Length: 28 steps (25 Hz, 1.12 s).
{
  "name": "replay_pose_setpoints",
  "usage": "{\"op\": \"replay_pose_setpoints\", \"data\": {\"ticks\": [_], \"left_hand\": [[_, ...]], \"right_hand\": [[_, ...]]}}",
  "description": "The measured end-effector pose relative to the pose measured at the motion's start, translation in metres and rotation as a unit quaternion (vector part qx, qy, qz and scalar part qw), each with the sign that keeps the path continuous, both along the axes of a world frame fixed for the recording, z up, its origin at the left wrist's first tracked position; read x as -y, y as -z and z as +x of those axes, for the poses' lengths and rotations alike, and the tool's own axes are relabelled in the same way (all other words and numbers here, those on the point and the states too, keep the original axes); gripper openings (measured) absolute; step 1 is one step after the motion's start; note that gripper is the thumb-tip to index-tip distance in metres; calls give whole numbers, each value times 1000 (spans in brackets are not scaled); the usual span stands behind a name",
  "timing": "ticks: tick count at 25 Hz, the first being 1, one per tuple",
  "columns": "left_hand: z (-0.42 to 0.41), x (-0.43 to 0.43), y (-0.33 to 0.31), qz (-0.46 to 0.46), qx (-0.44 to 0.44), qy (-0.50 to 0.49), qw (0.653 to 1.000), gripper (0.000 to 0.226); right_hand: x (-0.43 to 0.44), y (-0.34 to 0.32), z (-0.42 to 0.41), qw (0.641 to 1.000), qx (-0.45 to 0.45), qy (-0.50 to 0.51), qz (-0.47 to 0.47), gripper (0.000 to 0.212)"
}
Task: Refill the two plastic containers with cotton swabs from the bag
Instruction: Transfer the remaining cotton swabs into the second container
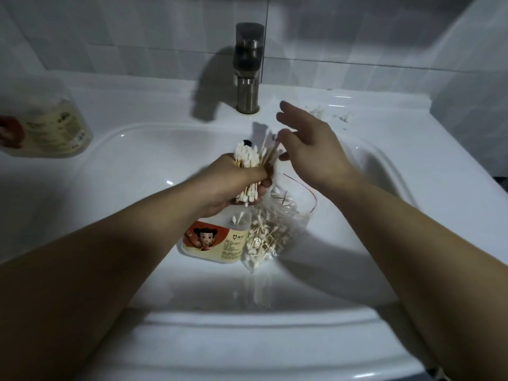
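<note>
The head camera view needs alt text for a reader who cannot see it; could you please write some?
Over a white sink, the left hand grips a bundle of cotton swabs while the open right hand hovers beside it. Below sit a labelled plastic container and a clear bag of swabs; a second container stands far left.

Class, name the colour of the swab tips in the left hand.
White tips, left hand; head view.
</note>
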State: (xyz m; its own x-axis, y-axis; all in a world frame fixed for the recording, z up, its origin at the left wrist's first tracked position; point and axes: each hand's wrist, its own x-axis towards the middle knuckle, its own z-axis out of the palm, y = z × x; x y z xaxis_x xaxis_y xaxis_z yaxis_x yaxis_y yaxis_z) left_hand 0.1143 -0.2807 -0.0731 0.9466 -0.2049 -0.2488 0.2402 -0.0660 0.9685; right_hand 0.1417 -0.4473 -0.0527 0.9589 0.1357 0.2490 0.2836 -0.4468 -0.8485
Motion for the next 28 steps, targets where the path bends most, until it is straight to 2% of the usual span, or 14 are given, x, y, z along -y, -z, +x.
{"op": "replay_pose_setpoints", "data": {"ticks": [3,7,10,12,15,17,20,21,23,25,28], "left_hand": [[-1,0,1,13,15,18,1000,5],[-2,-1,1,21,32,34,999,8],[-2,-1,2,19,22,31,999,11],[-1,-1,2,11,16,23,1000,12],[1,-2,-3,-13,6,-4,1000,12],[2,-3,-4,-16,13,-6,1000,10],[-1,-2,-3,9,27,14,999,7],[-2,-1,-3,14,28,20,999,6],[-3,0,-4,19,25,23,999,7],[-3,0,-5,22,18,15,999,8],[-3,-2,-7,-11,-1,-11,1000,10]], "right_hand": [[-1,-4,-8,993,24,-49,-105,38],[-4,-1,-7,991,3,-45,-124,33],[-5,0,-8,990,-41,-79,-105,42],[-7,2,-11,986,-61,-122,-93,40],[-7,-2,-11,992,-3,-98,-77,44],[-6,-4,-10,996,31,-70,-38,35],[-6,-2,-5,999,10,-33,-12,10],[-6,-1,-4,1000,4,-17,3,9],[-4,3,2,999,-4,-2,39,9],[-3,5,5,1000,-10,-13,4,13],[-7,7,2,993,-45,-92,-65,42]]}}
